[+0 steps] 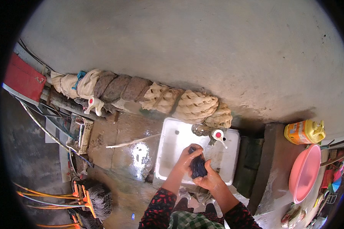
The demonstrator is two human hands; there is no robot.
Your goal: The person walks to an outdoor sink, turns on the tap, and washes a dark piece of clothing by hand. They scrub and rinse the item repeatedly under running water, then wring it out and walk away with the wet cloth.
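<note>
Over a white ceramic sink [169,143] both of my hands grip one dark, wet, bunched cloth [198,168]. My left hand [187,157] closes around its upper end, with a bit of the cloth poking out above the fingers. Lower down, my right hand [209,177] holds the other end, thumb along its side. A white plastic tap [218,135] with a red centre juts out above the sink's right part, beyond my hands. Whether water runs from it cannot be told.
A cloth-wrapped pipe [160,98] runs along the wall, with a second white tap [94,105] to the left. Several mops [100,200] with orange fittings stand lower left. On the right ledge are a yellow jug [299,131] and a pink basin [305,174]. The floor [126,169] is wet.
</note>
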